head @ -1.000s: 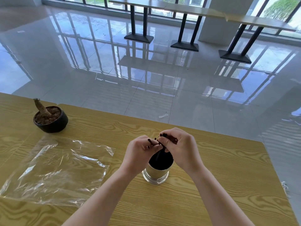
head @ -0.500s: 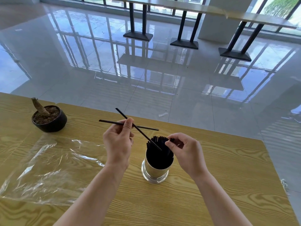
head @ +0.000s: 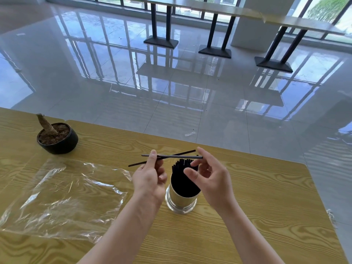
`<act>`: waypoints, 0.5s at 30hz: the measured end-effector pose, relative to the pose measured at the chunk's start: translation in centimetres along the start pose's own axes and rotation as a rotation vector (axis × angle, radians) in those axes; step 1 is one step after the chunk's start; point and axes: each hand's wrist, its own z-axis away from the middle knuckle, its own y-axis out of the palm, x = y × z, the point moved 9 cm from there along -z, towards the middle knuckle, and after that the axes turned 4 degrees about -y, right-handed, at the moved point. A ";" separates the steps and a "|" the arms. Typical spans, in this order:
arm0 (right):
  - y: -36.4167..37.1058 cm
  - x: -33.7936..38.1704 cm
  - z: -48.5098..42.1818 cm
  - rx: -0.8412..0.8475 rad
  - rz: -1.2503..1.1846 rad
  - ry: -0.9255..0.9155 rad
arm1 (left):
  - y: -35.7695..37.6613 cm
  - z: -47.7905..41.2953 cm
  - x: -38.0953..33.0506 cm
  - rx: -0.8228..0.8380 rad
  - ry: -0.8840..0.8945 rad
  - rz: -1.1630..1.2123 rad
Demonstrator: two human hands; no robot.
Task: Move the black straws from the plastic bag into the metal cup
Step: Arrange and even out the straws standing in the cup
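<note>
A small black pot (head: 58,139) with a dry stump sits far left on the table (head: 266,197). Near it, the plastic bag (head: 62,199) lies flat and see-through. Your left hand (head: 150,178) pinches two loose straws (head: 171,156), crossed in the air above the cup. The metal cup (head: 181,201) stands upright between your hands, with a bunch of black straws (head: 182,180) standing in it. Your right hand (head: 211,180) is spread loosely, with its fingertips by the straw tops.
</note>
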 end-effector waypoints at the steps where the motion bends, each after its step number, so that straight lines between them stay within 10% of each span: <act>1: 0.3 0.0 -0.2 0.007 -0.143 0.060 | 0.3 0.3 0.5 0.014 -0.018 -0.001; 10: -4.2 5.8 -2.3 -0.114 -0.102 -0.132 | 0.6 2.8 3.5 0.234 -0.084 -0.179; 15: -6.2 6.3 -3.3 0.061 0.182 -0.158 | -3.0 0.9 0.1 0.067 0.301 -0.517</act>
